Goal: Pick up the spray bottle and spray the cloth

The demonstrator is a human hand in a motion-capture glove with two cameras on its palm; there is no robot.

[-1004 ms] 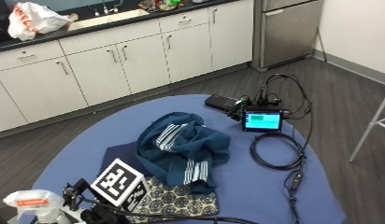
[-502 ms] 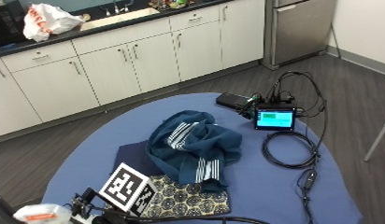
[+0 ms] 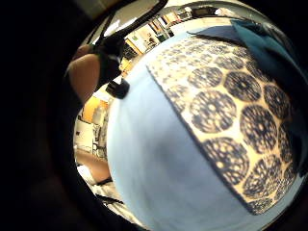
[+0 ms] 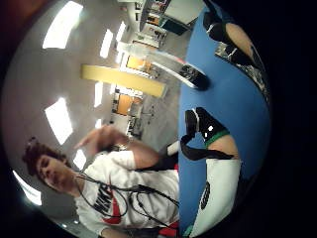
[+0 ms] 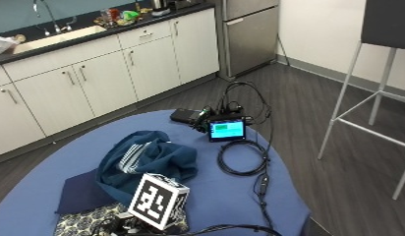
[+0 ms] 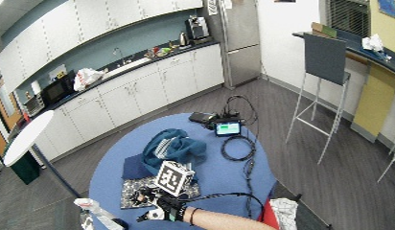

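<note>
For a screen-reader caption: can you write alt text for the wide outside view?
A gloved right hand rests over a patterned mat on a round blue table, near a spray bottle at the edge. A bunched teal cloth lies mid-table.

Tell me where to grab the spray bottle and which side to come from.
Probably the white body of the spray bottle just under its spray head, so a finger can reach the trigger. Come from the patterned mat side, where the gloved right hand is; the bottle's other side is at the edge of the table.
</note>
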